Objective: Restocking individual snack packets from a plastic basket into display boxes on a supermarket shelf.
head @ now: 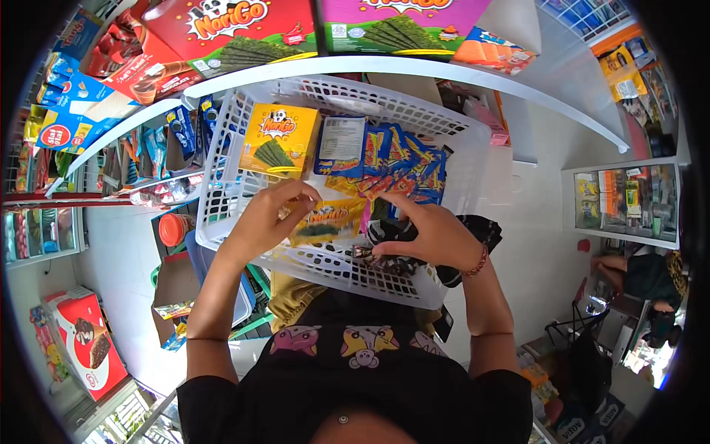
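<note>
A white perforated plastic basket (333,277) lies before me, holding snack goods. At its left end stands a yellow NoriGo box (280,139). Beside the box are a blue packet with a white printed panel (342,139) and a heap of blue and red sachets (407,161). My left hand (277,213) is at the left edge of a yellow NoriGo seaweed packet (327,222), thumb and forefinger close together; whether they pinch it is unclear. My right hand (435,236) spreads its thumb and fingers over the basket's right part, above a black patterned cloth (482,227) and dark small packets (388,261).
A white curved shelf edge (399,64) crosses above the basket, with large red (233,33) and purple (399,28) NoriGo boxes behind it. Snack shelves stand at left. Cardboard boxes (176,283) and a red-lidded tub (175,229) are left of the basket. A person (649,277) is far right.
</note>
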A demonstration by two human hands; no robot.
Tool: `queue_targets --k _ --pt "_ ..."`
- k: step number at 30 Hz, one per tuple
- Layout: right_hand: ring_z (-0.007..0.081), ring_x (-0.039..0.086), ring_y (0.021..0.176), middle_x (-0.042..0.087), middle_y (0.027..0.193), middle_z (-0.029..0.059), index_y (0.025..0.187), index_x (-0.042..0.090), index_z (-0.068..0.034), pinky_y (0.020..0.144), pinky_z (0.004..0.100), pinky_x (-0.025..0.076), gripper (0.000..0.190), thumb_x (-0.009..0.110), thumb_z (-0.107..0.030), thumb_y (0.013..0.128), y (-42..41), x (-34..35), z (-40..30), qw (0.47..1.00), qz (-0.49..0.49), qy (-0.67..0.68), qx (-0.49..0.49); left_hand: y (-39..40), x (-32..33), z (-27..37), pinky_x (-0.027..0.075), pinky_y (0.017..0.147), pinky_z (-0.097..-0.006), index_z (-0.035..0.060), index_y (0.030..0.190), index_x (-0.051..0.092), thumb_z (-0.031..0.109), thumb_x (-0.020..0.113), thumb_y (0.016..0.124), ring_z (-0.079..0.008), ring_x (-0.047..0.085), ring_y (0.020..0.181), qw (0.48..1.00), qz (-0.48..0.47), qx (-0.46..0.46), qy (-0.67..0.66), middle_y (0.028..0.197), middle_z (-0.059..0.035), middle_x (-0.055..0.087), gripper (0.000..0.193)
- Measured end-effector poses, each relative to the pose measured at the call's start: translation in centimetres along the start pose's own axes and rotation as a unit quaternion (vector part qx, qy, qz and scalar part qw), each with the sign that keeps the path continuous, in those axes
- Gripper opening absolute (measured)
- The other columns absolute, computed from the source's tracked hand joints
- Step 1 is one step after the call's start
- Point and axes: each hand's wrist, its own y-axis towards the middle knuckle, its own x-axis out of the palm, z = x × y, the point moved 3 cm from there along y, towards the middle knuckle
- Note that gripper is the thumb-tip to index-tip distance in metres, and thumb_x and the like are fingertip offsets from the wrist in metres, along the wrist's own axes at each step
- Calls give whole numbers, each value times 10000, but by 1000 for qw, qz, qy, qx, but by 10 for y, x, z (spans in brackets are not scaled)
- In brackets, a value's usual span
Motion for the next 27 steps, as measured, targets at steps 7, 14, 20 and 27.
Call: queue_targets --k 7,14,20,27 --pt "268 654 811 667 963 151 1179 594 -60 731 302 489 544 728 -394 771 0 21 -17 985 -59 109 -124 -18 14 13 481 749 -275 3 1026 621 6 593 870 -151 621 842 979 -102 8 -175 904 -84 629 159" --pt "113 631 832 687 909 59 1083 662 -61 770 258 485 233 646 -159 871 -23 -25 -2 962 33 250 -102 23 -44 -39 440 890 -396 -8 1219 505 317 632 873 -305 547 1053 931 243 -1 272 1111 -196 584 492" --pt "62 529 789 630 835 17 1088 609 32 728 216 436 270 568 -188 936 -26 -39 30 940 181 289 -13 50 -37 -83 357 982 -513 40 1414 303 657 600 756 -472 364 1203 836 165 -214 478 1229 -322 467 950" --pt "44 503 792 603 837 -6 1064 600 50 724 198 417 283 534 -205 959 -23 -38 35 929 199 311 -7 33 -30 -96 501 813 -425 47 1435 219 569 768 614 -351 447 1100 860 228 -117 440 1165 -183 436 1117"
